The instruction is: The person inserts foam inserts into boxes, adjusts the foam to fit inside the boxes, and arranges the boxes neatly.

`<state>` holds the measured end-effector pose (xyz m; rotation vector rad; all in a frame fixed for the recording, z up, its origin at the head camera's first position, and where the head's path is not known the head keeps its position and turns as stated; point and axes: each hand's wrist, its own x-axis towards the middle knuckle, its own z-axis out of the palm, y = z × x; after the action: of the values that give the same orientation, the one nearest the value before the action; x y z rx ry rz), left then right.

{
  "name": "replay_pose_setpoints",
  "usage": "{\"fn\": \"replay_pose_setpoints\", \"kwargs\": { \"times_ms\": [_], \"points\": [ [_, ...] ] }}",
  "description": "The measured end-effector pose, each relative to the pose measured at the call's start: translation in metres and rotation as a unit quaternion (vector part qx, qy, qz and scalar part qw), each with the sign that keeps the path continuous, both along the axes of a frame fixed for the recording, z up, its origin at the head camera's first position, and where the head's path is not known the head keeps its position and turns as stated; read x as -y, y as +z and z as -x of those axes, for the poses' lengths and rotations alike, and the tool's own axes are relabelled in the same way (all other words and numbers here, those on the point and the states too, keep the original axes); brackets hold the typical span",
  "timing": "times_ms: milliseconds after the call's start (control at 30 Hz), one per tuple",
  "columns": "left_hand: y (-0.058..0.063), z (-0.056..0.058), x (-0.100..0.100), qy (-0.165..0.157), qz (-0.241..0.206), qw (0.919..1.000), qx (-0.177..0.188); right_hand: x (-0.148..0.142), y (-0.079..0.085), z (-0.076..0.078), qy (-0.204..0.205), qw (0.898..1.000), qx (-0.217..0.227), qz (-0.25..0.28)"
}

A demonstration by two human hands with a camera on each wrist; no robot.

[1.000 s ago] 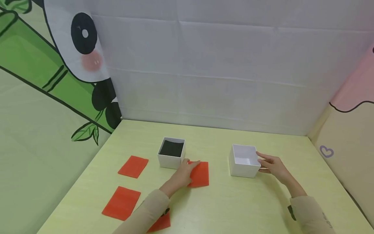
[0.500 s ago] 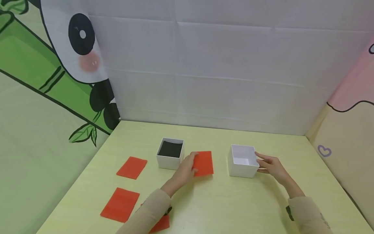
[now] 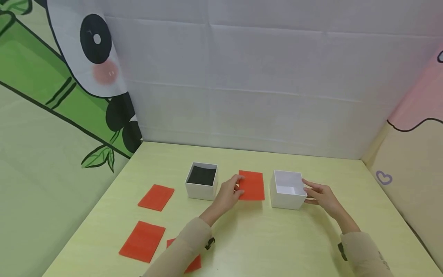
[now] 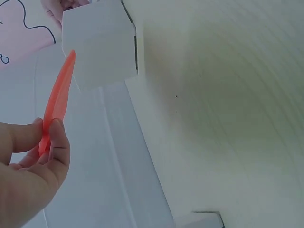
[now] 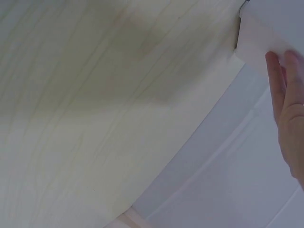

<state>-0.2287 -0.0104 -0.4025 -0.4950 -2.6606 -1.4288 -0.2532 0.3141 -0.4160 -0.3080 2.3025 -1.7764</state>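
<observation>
The left hand (image 3: 226,194) pinches a flat red fabric-like square (image 3: 252,186) by its left edge, thumb against fingers, probably leaving the rest free; it hangs above the worktop (image 3: 277,242) between two open white square boxes. The right hand (image 3: 320,196), fingers nearly straight, touches the right-hand box (image 3: 288,201), seemingly steadying it. That box shows its white inner floor; the left-hand box (image 3: 200,191) holds black, cloth-like material (image 3: 202,176).

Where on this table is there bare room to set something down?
The front middle of the table, between the sleeves, and the strip right of the right hand. It's crowded at left, with three red sheets, and between the white boxes, where the left hand holds another red sheet.
</observation>
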Motion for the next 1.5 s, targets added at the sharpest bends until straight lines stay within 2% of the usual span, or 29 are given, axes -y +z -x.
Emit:
{"fn": "replay_pose_setpoints", "kwargs": {
  "times_ms": [267, 567, 767, 1000, 1267, 1400, 1500],
  "points": [
    [0.002, 0.011, -0.01, -0.001, -0.073, 0.9972, 0.016, 0.002, -0.001, 0.002, -0.003, 1.0, -0.002, 0.006],
    [0.005, 0.023, -0.029, -0.013, -0.117, 0.9928, 0.027, 0.003, -0.002, 0.004, -0.006, 1.0, -0.01, 0.002],
    [0.005, 0.032, -0.042, -0.02, -0.115, 0.9926, 0.032, 0.003, -0.002, 0.004, -0.004, 1.0, -0.004, 0.006],
    [0.005, 0.04, -0.058, -0.028, -0.11, 0.992, 0.056, 0.0, 0.0, 0.004, 0.009, 1.0, 0.014, 0.007],
    [0.007, 0.046, -0.072, -0.029, -0.07, 0.9952, 0.063, -0.009, 0.008, 0.008, 0.07, 0.997, 0.02, -0.033],
    [0.008, 0.047, -0.077, -0.029, -0.068, 0.9942, 0.078, -0.013, 0.012, 0.009, 0.096, 0.994, 0.017, -0.055],
    [0.007, 0.049, -0.08, -0.029, -0.069, 0.9934, 0.087, -0.013, 0.016, 0.011, 0.1, 0.992, 0.015, -0.07]
  ]
}}
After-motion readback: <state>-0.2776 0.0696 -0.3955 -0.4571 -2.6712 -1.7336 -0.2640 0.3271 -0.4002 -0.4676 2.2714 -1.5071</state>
